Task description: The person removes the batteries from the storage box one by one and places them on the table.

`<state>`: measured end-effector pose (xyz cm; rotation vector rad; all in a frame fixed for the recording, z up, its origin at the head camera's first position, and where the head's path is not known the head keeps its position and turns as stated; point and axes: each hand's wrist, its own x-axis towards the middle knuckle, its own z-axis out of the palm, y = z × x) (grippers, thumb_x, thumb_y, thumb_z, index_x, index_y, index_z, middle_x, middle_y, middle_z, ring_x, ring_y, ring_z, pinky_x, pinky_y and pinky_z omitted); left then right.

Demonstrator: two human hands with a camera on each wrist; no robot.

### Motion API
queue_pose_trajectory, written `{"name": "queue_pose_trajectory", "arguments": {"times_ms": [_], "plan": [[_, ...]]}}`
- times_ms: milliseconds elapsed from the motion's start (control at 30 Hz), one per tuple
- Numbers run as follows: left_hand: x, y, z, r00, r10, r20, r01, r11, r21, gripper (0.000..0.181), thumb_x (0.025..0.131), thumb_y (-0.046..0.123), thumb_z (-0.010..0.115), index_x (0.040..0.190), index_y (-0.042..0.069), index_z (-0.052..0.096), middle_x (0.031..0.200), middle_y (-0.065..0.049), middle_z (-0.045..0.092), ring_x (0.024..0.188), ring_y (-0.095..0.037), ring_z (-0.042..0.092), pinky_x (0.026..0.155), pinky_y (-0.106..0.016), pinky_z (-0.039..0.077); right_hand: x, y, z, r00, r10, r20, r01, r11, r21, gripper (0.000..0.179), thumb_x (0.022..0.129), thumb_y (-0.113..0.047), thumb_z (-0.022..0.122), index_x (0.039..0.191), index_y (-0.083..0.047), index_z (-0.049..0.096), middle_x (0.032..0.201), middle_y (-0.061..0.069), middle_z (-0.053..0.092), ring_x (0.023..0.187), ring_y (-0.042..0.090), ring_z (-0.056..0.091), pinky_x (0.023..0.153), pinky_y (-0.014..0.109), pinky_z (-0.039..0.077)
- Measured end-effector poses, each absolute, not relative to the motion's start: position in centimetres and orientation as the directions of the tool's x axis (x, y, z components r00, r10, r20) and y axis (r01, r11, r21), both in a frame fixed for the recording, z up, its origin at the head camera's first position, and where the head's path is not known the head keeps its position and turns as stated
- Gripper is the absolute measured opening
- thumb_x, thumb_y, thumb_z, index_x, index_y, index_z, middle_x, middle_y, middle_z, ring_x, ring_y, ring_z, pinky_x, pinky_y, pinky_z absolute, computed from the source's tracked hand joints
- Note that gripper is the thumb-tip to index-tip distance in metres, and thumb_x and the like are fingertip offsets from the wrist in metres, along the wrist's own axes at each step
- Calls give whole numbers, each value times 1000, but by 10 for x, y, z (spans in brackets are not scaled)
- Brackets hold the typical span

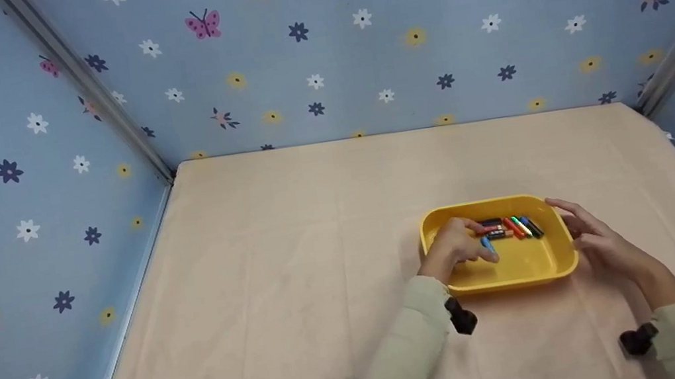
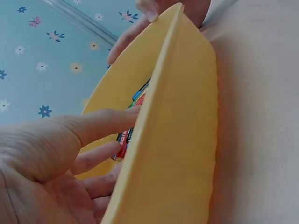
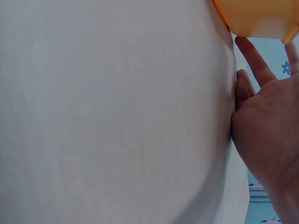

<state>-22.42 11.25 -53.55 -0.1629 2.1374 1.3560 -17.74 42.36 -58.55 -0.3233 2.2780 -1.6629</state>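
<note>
A yellow plastic tray (image 1: 517, 273) sits on the cloth-covered table with several small coloured cylinders, like batteries (image 1: 513, 227), lying inside it. My left hand (image 1: 458, 242) reaches over the tray's left side. A blue cylinder (image 1: 487, 244) lies between its thumb and fingertips, and I cannot tell whether they pinch it. In the left wrist view, a fingertip is at a red cylinder (image 2: 123, 141), while the tray's wall hides the thumb tip. My right hand (image 1: 606, 243) steadies the tray's right end from outside, fingers extended and spread, with fingertips at its wall and rim.
A pale cloth covers the table (image 1: 271, 280). Behind it stands a blue flowered panel (image 1: 346, 68), with similar panels at left and right joined by metal posts (image 1: 88, 86). A black wrist camera (image 1: 461, 316) is on the left sleeve, another (image 1: 638, 340) on the right.
</note>
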Motion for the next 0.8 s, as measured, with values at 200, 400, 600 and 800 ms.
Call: {"name": "queue_pose_trajectory", "arguments": {"times_ms": [200,400,600,800], "plan": [[-216,118,-537,-857,155,-491,-372,472,799,45,78,2,103,117,10,81,108,-3,75,78,-16,63,83,-35,61,-177,424,-585,-930,-350,-108,-12,324,-946,85,102,2,50,180,-19,25,156,-26,57,139,-10,60,108,7,43],[-216,119,-537,-863,134,-487,-362,508,782,41,77,4,104,109,13,79,98,-1,71,75,-17,61,76,-33,56,-178,423,-584,-930,-342,-132,7,344,-939,86,101,0,52,180,-21,25,156,-26,55,140,-11,58,107,7,42],[-228,126,-548,-862,101,-496,-335,623,707,38,73,15,109,88,22,74,89,7,67,74,-14,60,74,-30,49,-177,423,-583,-928,-347,-134,6,347,-938,85,103,-2,53,180,-23,24,157,-26,54,140,-12,57,107,7,41],[-219,132,-544,-894,25,-447,-313,678,665,42,68,22,112,86,23,73,95,8,70,85,-13,60,85,-33,53,-177,426,-585,-930,-350,-112,-9,326,-945,85,102,2,50,180,-21,25,157,-26,55,140,-11,59,107,6,42]]}}
